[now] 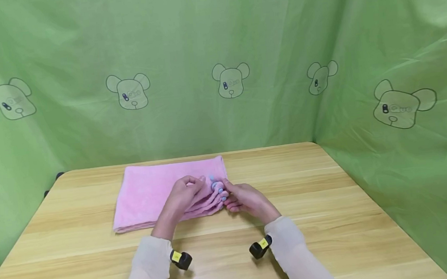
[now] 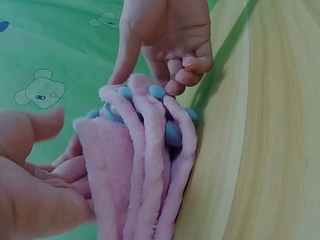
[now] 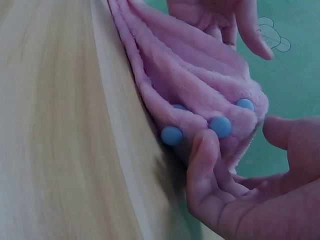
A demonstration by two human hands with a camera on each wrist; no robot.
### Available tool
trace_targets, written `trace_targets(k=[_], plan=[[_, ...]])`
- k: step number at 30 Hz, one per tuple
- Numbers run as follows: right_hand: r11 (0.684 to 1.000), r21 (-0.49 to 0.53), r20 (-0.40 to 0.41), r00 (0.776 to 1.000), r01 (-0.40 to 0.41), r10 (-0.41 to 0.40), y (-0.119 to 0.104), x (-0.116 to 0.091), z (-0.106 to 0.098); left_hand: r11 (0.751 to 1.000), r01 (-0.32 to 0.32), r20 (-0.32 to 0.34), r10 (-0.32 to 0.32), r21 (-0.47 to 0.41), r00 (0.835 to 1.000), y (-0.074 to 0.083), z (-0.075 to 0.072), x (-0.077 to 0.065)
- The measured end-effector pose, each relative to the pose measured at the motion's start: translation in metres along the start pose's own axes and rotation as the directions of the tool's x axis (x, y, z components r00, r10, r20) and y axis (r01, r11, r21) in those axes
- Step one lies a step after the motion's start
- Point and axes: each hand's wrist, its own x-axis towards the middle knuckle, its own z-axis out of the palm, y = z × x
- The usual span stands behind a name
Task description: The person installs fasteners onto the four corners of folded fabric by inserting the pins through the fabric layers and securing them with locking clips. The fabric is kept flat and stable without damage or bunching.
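Note:
A folded pink plush cloth lies on the table, its right end gathered into several layers. Light blue round buttons sit along the edges of those layers. My right hand holds the gathered end, thumb on one side and fingertips on the other, one fingertip touching a button. Beside the layers is my left hand. In the left wrist view, the left hand's fingers are extended against the outer layer, partly hidden by it, while the thumb stands away from the cloth.
The wooden table extends on all sides of the cloth. Green curtains printed with bear heads hang behind and along both sides. A black device with a yellow label is strapped at each wrist.

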Motion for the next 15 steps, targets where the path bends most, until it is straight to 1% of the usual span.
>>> trace_targets(k=[2, 4, 5, 7, 9, 11, 14, 15], plan=[[1.0, -0.019, 0.006, 1.0, -0.01, 0.01, 0.0, 0.0, -0.001, 0.999, -0.006, -0.021, 0.005, -0.041, 1.0, 0.0, 0.001, 0.0], [0.999, -0.033, 0.009, 1.0, -0.016, 0.016, 0.001, 0.001, -0.002, 1.0, -0.027, -0.04, 0.027, -0.008, 0.999, 0.0, 0.003, 0.0], [0.999, -0.036, 0.009, 1.0, -0.021, 0.021, 0.001, 0.0, -0.003, 0.999, -0.034, -0.031, 0.034, -0.012, 0.999, -0.001, 0.004, 0.0], [0.999, -0.04, 0.016, 0.999, -0.026, 0.027, 0.002, 0.001, -0.003, 0.999, -0.036, 0.007, 0.036, -0.041, 0.999, -0.001, 0.008, 0.0], [0.999, -0.043, 0.029, 0.999, -0.033, 0.035, 0.002, 0.001, -0.005, 0.992, -0.005, 0.07, 0.014, -0.125, 0.997, -0.001, 0.011, 0.0], [0.998, -0.047, 0.049, 0.998, -0.03, 0.032, 0.001, 0.0, -0.006, 0.975, 0.042, 0.12, -0.016, -0.217, 0.993, -0.001, 0.013, 0.0], [0.999, -0.05, 0.087, 0.996, -0.019, 0.023, -0.001, -0.002, -0.009, 0.954, 0.09, 0.151, -0.048, -0.287, 0.987, 0.0, 0.015, -0.001], [0.999, -0.047, 0.098, 0.995, -0.016, 0.021, -0.002, -0.003, -0.009, 0.953, 0.091, 0.153, -0.047, -0.289, 0.987, 0.001, 0.015, -0.002]])
